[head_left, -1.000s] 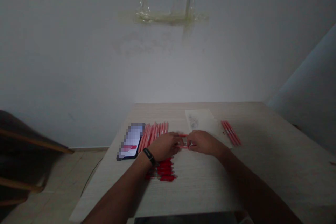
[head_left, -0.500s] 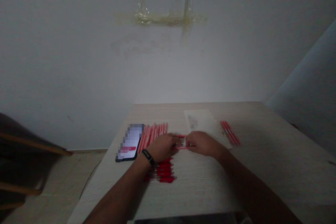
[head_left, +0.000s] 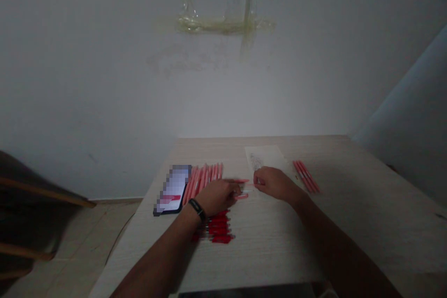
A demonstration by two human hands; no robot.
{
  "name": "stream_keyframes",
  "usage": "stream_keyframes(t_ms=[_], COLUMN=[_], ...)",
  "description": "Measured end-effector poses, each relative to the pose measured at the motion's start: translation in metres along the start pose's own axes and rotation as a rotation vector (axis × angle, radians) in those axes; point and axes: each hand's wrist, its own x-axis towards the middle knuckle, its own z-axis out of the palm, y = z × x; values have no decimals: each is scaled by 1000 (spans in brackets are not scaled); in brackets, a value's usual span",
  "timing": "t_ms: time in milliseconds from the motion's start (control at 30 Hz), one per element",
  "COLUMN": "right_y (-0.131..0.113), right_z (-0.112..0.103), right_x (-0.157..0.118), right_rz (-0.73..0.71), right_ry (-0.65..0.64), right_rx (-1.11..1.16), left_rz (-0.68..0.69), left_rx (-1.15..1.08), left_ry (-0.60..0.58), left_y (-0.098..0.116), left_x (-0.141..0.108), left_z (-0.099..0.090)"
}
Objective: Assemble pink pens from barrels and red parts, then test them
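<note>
Two hands sit near the middle of the desk (head_left: 265,256), apart from each other with a narrow gap between the fingertips. The right hand (head_left: 270,180) appears pinched on a slim pale rod (head_left: 250,185) that bridges this gap. The left hand (head_left: 223,193) lies low with its fingers curled over an upper pink pen part (head_left: 242,180) and a lower pink pen part (head_left: 241,197); whether it grips them or only covers them I cannot tell.

Several things could go wrong. The rod is thin and seems held near one end, so a loose pinch or a crooked pull could bend it or let it slip. The pink parts look round, and if the left fingers lifted they might roll across the smooth surface. The left wrist, with its black wristband (head_left: 197,209), lies over the red pens (head_left: 220,228), so a sideways drag of that arm could scatter them. The right hand overlaps the paper sheet (head_left: 275,156), and the heel of that hand could shift it.

Counted: one rod, two pink parts showing at the left fingers, one sheet, one phone (head_left: 174,191) and one wristband. Three pink pens (head_left: 306,177) lie side by side at the right. The left row of pink pens (head_left: 199,181), just beside the phone, holds at least six, but they overlap too closely for a sure total. At least four red pens show, others perhaps hidden under the wrist.
</note>
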Motion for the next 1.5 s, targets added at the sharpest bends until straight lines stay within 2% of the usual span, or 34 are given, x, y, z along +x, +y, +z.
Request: stream_keyframes(t_ms=[500, 767, 1033, 1267, 1500], right_y=[2, 16, 18, 16, 16], right_z=[10, 4, 7, 5, 6], right_x=[4, 0, 1, -1, -2], right_rz=[8, 124, 195, 156, 142], right_ry=[-7, -10, -34, -5, -41], right_rx=[30, 43, 26, 43, 53], left_rz=[8, 16, 23, 39, 34], left_rx=[-12, -18, -24, -16, -42], left_ry=[4, 3, 26, 19, 40], left_y=[-2, -2, -3, -2, -3], left_x=[0, -1, 0, 1, -1], left_z=[3, 2, 4, 0, 0])
